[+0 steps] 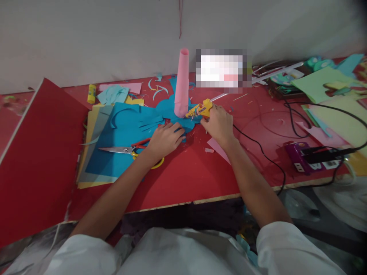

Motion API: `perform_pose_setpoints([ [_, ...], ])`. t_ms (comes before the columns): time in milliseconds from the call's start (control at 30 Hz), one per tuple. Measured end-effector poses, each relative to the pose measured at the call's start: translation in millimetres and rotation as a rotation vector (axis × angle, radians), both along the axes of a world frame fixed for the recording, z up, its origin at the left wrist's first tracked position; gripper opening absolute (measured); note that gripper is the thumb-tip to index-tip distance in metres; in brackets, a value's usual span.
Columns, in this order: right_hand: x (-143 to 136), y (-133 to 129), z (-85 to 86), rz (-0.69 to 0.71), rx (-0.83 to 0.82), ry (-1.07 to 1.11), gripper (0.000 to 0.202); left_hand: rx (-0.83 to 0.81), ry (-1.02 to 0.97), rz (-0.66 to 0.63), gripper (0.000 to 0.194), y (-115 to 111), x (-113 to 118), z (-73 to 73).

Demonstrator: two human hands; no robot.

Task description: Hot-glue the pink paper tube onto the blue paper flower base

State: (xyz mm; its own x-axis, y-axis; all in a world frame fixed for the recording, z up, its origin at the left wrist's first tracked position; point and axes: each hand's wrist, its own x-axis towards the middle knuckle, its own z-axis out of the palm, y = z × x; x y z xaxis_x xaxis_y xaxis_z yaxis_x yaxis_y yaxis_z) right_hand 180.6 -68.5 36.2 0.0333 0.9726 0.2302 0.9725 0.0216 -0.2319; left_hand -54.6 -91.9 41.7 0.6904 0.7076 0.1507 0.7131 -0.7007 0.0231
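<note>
A pink paper tube (181, 84) stands upright on a blue paper cutout (164, 107) with rounded petal shapes. My right hand (220, 124) is closed around a yellow hot glue gun (205, 108), its nozzle pointing left at the foot of the tube. Strands of glue or scraps cling near the nozzle. My left hand (169, 139) rests on the near edge of the blue cutout, fingers stretched forward and holding nothing that I can see. Scissors (122, 149) with red and yellow handles lie by my left wrist, partly hidden under it.
Blue, grey and yellow paper sheets (100, 168) lie stacked at left, beside a tilted red board (37, 164). A glue stick (91, 94) stands behind them. A purple power strip (301, 158) with black cords sits at right, near green paper (318, 88) and scraps.
</note>
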Motion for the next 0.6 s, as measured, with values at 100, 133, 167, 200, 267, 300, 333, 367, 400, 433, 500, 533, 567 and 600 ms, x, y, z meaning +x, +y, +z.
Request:
perform_pose_setpoints([
  [100, 1.1, -0.1, 0.1, -0.024, -0.017, -0.004, 0.035, -0.008, -0.015, 0.000, 0.027, 0.3, 0.4, -0.2],
  [133, 1.4, -0.2, -0.1, -0.022, -0.018, -0.005, 0.034, -0.007, -0.017, 0.000, 0.027, 0.5, 0.4, -0.7],
  [167, 1.7, -0.2, -0.5, -0.016, -0.015, -0.005, 0.035, -0.002, -0.016, 0.000, 0.027, 0.5, 0.3, -1.5],
  [200, 1.9, -0.3, -1.0, -0.010, -0.007, -0.003, 0.036, 0.002, -0.016, 0.000, 0.027, 0.4, -0.1, -2.5],
  [267, 2.1, -0.2, -2.1, -0.008, 0.022, 0.006, 0.038, -0.002, -0.028, -0.007, 0.027, 0.1, -1.5, -4.2],
  [300, 2.2, 0.0, -2.6, -0.014, 0.037, 0.014, 0.038, -0.009, -0.054, -0.013, 0.027, 0.1, -2.5, -4.4],
  [333, 2.4, 0.2, -3.0, -0.024, 0.051, 0.023, 0.038, -0.016, -0.102, -0.012, 0.027, 0.5, -3.5, -4.0],
  [367, 2.6, 0.4, -3.2, -0.037, 0.060, 0.034, 0.038, -0.019, -0.178, 0.004, 0.027, 1.7, -4.4, -2.5],
  [400, 2.7, 0.6, -3.2, -0.052, 0.066, 0.045, 0.039, -0.016, -0.277, 0.040, 0.028, 4.1, -5.0, 0.0],
  [433, 2.9, 0.7, -3.1, -0.067, 0.068, 0.056, 0.039, -0.006, -0.389, 0.093, 0.030, 8.0, -5.1, 3.8],
  [500, 3.2, 0.9, -2.8, -0.095, 0.073, 0.075, 0.040, 0.026, -0.607, 0.223, 0.047, 21.4, -3.7, 14.1],
  [533, 3.3, 0.8, -2.7, -0.109, 0.076, 0.082, 0.040, 0.044, -0.683, 0.263, 0.060, 31.1, -2.1, 20.0],
  [567, 3.6, 0.7, -2.7, -0.120, 0.080, 0.087, 0.041, 0.050, -0.731, 0.278, 0.071, 42.5, -0.2, 25.8],
  [600, 3.9, 0.6, -3.0, -0.129, 0.084, 0.092, 0.042, 0.048, -0.744, 0.262, 0.078, 55.0, 1.9, 31.0],
])
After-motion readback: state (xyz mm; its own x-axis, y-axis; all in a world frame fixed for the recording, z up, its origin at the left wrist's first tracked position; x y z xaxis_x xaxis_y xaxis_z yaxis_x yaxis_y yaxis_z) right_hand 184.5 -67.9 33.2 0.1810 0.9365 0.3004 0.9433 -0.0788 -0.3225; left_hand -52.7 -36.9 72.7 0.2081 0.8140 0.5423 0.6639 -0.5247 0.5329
